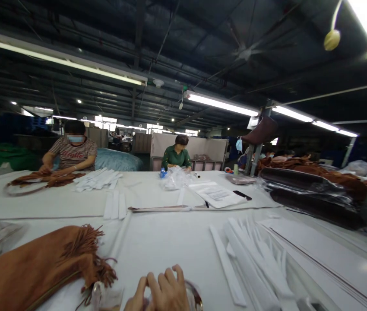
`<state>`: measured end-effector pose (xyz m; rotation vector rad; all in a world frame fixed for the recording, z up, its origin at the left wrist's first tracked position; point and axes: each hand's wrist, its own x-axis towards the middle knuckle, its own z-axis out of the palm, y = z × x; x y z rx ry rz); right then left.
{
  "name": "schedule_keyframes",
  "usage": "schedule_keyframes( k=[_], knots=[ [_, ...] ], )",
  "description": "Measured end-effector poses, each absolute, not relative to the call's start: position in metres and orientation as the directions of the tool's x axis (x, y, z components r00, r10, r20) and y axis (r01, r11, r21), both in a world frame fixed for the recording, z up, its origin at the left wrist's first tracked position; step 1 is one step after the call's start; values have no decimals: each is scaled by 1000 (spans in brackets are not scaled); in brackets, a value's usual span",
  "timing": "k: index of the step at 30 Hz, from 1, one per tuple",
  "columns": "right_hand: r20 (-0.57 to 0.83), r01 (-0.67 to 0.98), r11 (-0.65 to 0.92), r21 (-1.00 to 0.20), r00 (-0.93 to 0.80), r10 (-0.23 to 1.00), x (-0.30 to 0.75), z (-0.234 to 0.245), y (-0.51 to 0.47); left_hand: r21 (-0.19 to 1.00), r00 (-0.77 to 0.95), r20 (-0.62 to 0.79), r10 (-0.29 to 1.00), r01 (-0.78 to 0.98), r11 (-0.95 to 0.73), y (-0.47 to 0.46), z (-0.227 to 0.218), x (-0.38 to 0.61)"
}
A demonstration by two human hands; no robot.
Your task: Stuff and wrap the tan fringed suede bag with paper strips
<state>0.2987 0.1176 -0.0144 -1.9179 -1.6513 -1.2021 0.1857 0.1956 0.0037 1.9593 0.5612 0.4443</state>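
My right hand [164, 291] shows at the bottom edge, fingers curled together over a small thing that I cannot make out. A dark curved ring [196, 298] peeks out at its right side. A clear plastic piece [105, 298] lies just left of the hand. A brown suede bag with fringe [34, 270] lies at the lower left, its fringe ending close to the hand. My left hand is out of view.
White paper strips [251, 259] fan out at the right on the white table [170, 237]. Further strips [115, 205], papers [217, 194] and a black phone [242, 195] lie farther back. Two people [73, 151] [177, 156] work across the table. Dark bags [309, 190] are stacked at the right.
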Motion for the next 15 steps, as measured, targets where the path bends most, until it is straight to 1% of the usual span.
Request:
schedule_keyframes(
  k=[2,4,5,7,9,11,13,15],
  knots=[
    [685,941,-263,211,49,727,289,3,111,894,837,70,543,188,-406,195,6,181],
    [545,941,-292,169,158,824,285,25,107,866,876,97,473,161,-474,198,14,177],
    [478,939,-318,131,221,850,287,36,105,844,893,99,438,158,-512,201,18,176],
    [410,934,-356,26,315,856,297,52,96,798,910,105,400,163,-580,210,25,176],
    [393,927,-375,-18,352,849,313,58,78,757,913,121,390,169,-631,221,29,177],
    [424,920,-390,-30,365,829,329,53,48,736,915,132,382,168,-656,234,31,180],
    [491,908,-413,-67,391,779,344,38,9,730,924,128,360,158,-665,248,30,185],
    [539,904,-405,-139,412,735,353,16,-34,726,935,120,335,147,-671,261,26,191]
  ],
)
